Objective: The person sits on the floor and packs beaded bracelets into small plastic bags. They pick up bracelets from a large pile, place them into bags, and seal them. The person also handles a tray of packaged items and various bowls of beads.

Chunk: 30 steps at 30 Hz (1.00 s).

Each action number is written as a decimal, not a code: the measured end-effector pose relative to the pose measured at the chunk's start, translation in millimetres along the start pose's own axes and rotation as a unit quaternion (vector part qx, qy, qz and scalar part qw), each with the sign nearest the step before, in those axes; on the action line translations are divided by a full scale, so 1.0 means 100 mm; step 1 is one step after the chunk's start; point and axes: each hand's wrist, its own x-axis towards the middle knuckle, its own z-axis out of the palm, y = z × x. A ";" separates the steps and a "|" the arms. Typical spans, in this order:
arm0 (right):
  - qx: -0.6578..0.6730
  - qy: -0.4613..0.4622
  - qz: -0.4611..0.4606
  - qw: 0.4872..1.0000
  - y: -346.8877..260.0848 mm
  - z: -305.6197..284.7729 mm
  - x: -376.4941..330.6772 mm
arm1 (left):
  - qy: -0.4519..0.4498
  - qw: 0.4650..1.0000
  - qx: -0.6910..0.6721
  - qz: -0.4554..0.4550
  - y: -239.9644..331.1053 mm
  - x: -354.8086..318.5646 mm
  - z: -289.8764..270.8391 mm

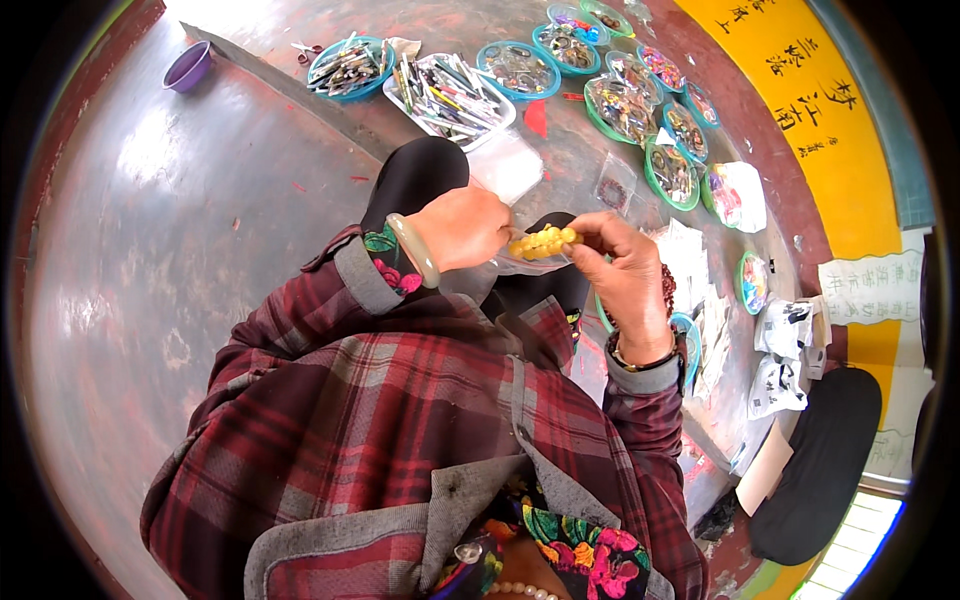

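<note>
A yellow beaded bracelet [543, 243] is stretched out between my two hands, above my lap. My right hand [625, 275] pinches its right end between thumb and fingers. At its other end my left hand [462, 228] is closed, its back turned up and its fingertips mostly hidden. Thin clear plastic, seemingly a small bag [535, 266], shows under the beads and beside the left fingers. A pale bangle [413, 250] circles my left wrist, and dark red beads [668, 290] are on the right one.
Ahead on the floor stand a white basket of pens [500, 122], a blue basket [345, 97] and several round baskets of small goods [672, 172]. A bagged dark bracelet [613, 190] lies nearer. Papers [680, 250] and white packages [780, 385] are at the right, a purple basin [187, 68] far left.
</note>
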 end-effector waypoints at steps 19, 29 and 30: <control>-0.311 -0.096 -0.151 0.934 0.12 0.37 0.14 | -0.010 0.996 -0.077 0.037 -0.19 0.00 0.09; 0.282 -0.060 0.067 0.955 0.81 -0.01 -0.05 | -0.145 0.920 -0.358 -0.064 -0.22 -0.05 -0.16; 0.288 -0.068 0.060 0.953 0.88 0.04 -0.08 | -0.147 0.919 -0.360 -0.064 -0.22 -0.04 -0.17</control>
